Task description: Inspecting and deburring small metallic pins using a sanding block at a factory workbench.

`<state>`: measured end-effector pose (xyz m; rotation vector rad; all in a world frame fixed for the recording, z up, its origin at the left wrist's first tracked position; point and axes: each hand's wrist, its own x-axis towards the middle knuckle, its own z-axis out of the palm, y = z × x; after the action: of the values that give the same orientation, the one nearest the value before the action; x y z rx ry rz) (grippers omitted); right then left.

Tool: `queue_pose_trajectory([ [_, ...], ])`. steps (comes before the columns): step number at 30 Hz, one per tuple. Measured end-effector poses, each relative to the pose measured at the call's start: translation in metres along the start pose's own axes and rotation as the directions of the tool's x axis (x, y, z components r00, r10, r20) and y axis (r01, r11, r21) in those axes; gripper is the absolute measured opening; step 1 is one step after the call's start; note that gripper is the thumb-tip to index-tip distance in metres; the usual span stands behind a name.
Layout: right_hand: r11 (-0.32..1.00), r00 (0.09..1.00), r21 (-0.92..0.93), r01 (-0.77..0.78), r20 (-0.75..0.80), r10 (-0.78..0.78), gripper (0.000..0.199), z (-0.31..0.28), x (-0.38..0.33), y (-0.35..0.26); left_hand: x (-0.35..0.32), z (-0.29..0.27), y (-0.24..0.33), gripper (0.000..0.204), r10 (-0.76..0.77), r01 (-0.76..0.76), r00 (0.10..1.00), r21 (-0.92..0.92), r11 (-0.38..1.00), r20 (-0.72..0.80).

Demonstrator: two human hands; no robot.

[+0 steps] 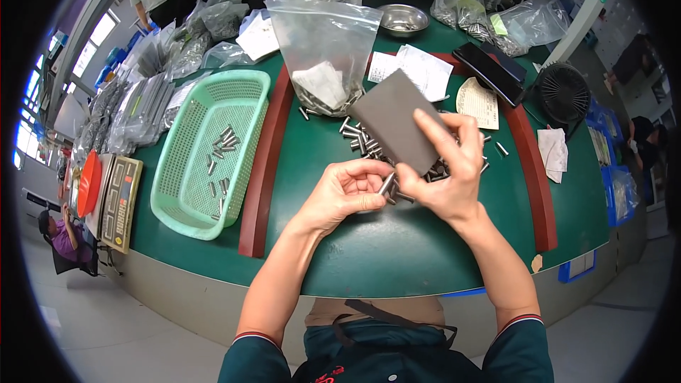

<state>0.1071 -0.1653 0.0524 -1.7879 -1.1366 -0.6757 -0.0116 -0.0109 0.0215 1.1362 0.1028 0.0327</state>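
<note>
My left hand (344,195) is closed, pinching a small metal pin (386,184) between thumb and fingers. My right hand (457,174) grips a flat, dark grey rectangular pad (399,124), perhaps a sanding sponge, tilted above the table. The thumb of that hand comes close to the pin. Behind and partly under the pad lies a heap of similar metal pins (352,133). An open clear plastic bag (323,46) with more pins and a white paper stands just beyond. To the left, a green plastic basket (191,149) holds several pins.
Dark red bars (266,177) border the green tabletop (355,262) on both sides. At the right are a black phone (488,74), a black fan (562,92) and a cloth (552,152). A steel bowl (404,20) and bags stand behind. A scale (120,202) sits far left.
</note>
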Motion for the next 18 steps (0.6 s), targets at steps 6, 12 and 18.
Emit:
queue_pose_trajectory([
  [6,0.994,0.994,0.010,-0.107,-0.014,0.107,0.063,-0.014,-0.014,0.018,0.000,-0.007,-0.001,0.044,0.045,-0.046,0.999,-0.115,0.992,-0.013],
  [12,1.000,0.999,-0.020,-0.005,0.045,0.006,0.065,-0.015,-0.014,0.011,-0.001,-0.014,0.003,0.042,0.097,-0.093,0.995,-0.204,0.975,0.007],
  [18,0.997,0.991,0.001,0.077,0.109,-0.077,0.067,-0.016,-0.015,0.009,-0.001,-0.017,0.001,0.042,0.103,-0.114,0.993,-0.272,0.956,-0.055],
])
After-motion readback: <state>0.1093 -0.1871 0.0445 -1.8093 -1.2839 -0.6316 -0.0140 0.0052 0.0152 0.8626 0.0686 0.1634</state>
